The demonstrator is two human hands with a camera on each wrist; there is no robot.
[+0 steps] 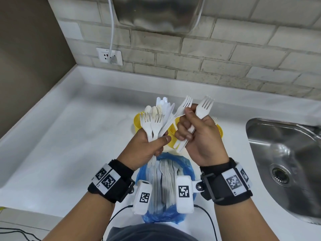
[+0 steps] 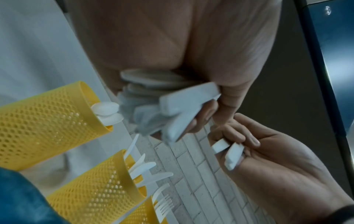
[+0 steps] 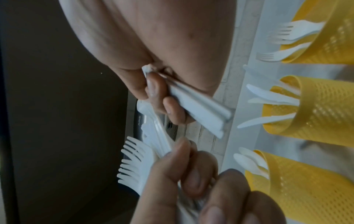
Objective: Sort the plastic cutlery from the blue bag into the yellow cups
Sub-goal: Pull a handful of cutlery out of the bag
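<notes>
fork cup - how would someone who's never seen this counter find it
Start at the steel sink on the right of the white counter. Three yellow mesh cups stand in a row to its left; the fork cup is nearest the sink, partly behind the right hand. Only it has fork tines poking out, not spoons or knives.

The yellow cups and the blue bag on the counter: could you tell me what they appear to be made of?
The yellow cups look like rigid moulded plastic, matt, with perforated mesh walls and a solid rim band. The blue bag seems thin plastic film: translucent, crinkled and slightly glossy.
</notes>
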